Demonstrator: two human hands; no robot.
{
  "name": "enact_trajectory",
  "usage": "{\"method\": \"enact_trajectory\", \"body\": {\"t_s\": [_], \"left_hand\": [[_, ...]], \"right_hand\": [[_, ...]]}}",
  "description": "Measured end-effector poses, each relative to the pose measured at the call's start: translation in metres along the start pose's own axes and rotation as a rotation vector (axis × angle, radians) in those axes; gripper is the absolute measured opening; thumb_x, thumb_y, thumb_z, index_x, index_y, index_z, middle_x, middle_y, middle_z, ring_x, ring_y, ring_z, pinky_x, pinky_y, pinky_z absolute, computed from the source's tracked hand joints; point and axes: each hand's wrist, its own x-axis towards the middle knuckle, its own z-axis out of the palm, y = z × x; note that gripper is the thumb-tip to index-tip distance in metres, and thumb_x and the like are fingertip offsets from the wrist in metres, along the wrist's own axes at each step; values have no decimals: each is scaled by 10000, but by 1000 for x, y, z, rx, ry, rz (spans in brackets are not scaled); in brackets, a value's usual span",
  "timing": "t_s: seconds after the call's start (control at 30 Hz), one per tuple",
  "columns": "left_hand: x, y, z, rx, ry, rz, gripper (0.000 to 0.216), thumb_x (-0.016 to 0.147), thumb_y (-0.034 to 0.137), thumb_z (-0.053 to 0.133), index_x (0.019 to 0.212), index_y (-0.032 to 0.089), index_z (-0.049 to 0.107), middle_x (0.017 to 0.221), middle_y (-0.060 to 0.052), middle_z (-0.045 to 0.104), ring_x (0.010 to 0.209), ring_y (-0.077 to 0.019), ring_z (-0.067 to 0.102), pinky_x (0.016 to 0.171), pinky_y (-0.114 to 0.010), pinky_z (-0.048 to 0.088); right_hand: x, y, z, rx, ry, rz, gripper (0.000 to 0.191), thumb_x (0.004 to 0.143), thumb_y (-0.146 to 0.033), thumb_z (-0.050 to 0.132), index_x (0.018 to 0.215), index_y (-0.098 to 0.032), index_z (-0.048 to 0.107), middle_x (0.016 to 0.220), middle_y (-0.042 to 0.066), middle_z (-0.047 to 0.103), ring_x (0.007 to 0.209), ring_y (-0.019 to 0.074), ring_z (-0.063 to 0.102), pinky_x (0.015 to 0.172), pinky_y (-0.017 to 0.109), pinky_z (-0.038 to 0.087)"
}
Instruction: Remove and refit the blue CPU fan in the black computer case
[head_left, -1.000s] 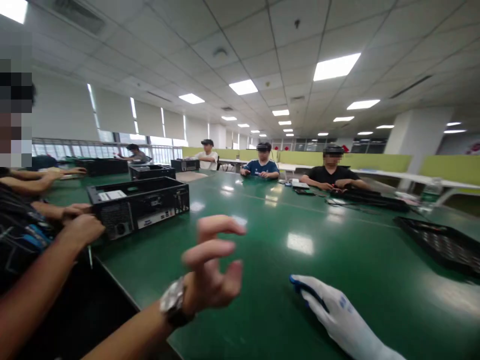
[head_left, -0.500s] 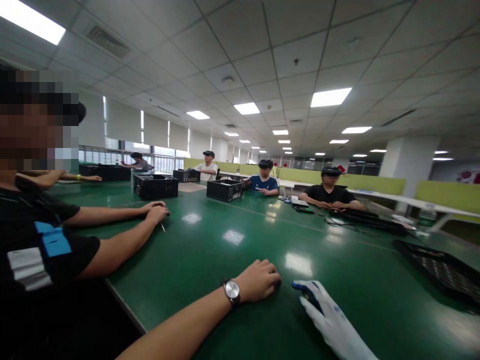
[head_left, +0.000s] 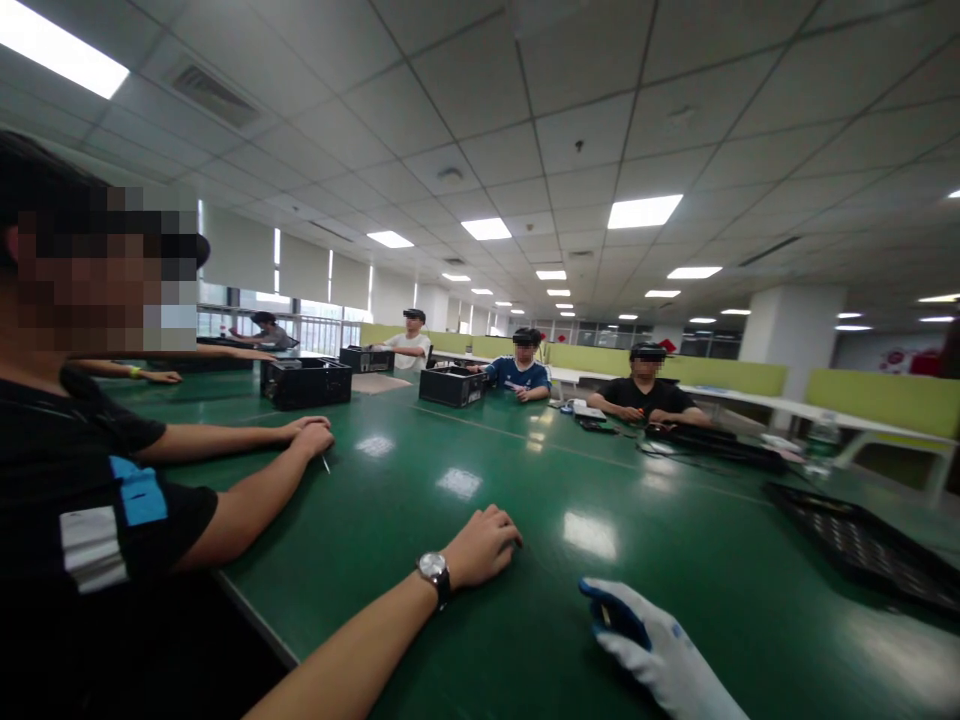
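My bare left hand (head_left: pixel 480 548), with a silver-faced wristwatch (head_left: pixel 433 568) on its wrist, rests palm down on the green tabletop (head_left: pixel 450 640). Its fingers are loosely bent and apart, and no object shows under them. To its right is my right hand (head_left: pixel 654 630), in a white glove with a blue palm side. Thumb and fingers are parted in a curve above the table. A tiny pale fleck shows inside that curve; what it is I cannot make out.
A black perforated panel (head_left: pixel 862 550) lies to the right. Black computer cases (head_left: pixel 307 382) stand across the table. Close on my left a co-worker rests their hands (head_left: pixel 307 437) by a thin metal rod. Other people sit opposite, one behind a dark panel (head_left: pixel 720 445). A clear bottle (head_left: pixel 822 442) stands at right.
The view has turned slightly right. My left hand now appears further left, with a wider gap to my right hand. The gap between the gloved thumb and fingers shows more clearly.
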Motion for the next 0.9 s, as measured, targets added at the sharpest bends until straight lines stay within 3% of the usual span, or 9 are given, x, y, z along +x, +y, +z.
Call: {"method": "enact_trajectory", "body": {"t_s": [0.1,0.3,0.5,0.9], "left_hand": [[-3,-8,1,-18,-28,-47,235,922,225,537,1128,244,649,1191,-68,588,1143,-252,492,970,-424,421],[-6,-9,3,-69,-67,-69,479,912,196,512,1379,300,485,1237,-75,565,1166,-263,481,1005,-474,405],[-5,-11,9,-79,-78,-49,356,932,192,490,1246,307,611,1241,-65,549,1175,-256,481,1016,-447,391],[-5,-9,10,-73,-66,-36,354,939,186,463,1230,305,624,1232,-70,549,1153,-255,483,993,-455,398]], "right_hand": [[-1,-10,-1,13,3,20,509,857,-520,627,1307,-283,626,1287,65,652,1196,296,589,1084,419,437],[-1,-23,-3,-28,10,21,511,868,-448,591,1323,-216,598,1275,92,648,1190,294,580,1077,448,425],[-3,-15,-1,-57,23,-6,592,894,-491,585,1396,-180,539,1395,124,569,1294,296,505,1149,472,338],[-3,-24,-2,12,2,-32,517,840,-407,679,1312,-206,620,1268,100,651,1173,283,590,1063,434,436]]}}
